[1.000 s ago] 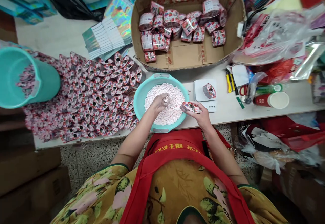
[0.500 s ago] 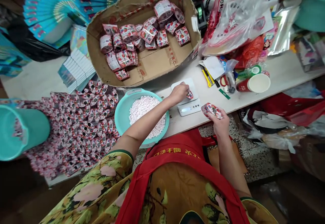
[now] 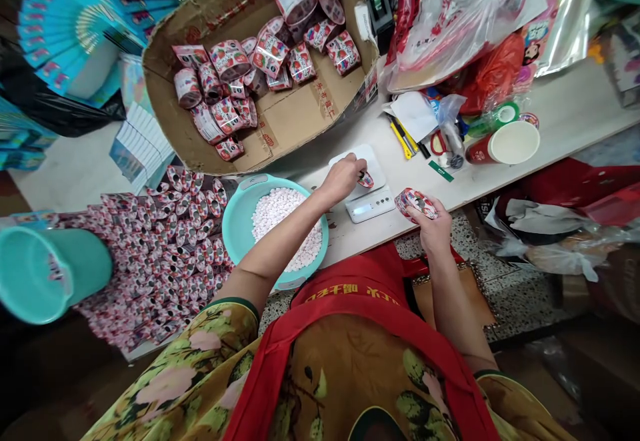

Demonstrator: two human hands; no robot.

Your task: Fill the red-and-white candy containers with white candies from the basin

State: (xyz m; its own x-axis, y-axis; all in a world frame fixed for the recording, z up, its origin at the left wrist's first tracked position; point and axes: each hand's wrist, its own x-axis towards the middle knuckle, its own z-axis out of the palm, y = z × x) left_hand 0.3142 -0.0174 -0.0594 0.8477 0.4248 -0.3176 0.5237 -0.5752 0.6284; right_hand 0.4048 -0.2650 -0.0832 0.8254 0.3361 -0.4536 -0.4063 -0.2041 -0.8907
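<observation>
My left hand (image 3: pixel 344 178) reaches over the white kitchen scale (image 3: pixel 381 204), its fingers pinched on a small oval printed label (image 3: pixel 366 180) at the weighing plate. Beside the scale, my right hand (image 3: pixel 434 224) grips a stack of red-and-white printed labels (image 3: pixel 417 202) by its near edge. Under my left forearm stands a turquoise basin (image 3: pixel 235 228) holding many small white candies (image 3: pixel 277 214). Part of the candies is hidden by that arm.
A cardboard box (image 3: pixel 295 131) with rolls of printed film (image 3: pixel 270 53) stands behind the basin. Many small printed packets (image 3: pixel 165 254) and a turquoise bucket (image 3: pixel 85 264) are at left. A yellow cutter (image 3: pixel 400 138), a paper cup (image 3: pixel 513 142) and plastic bags (image 3: pixel 460 28) lie right.
The view has shifted slightly, so the box and fans sit farther left and higher. Both hands keep nearly the same pose, with the left still at the scale.
</observation>
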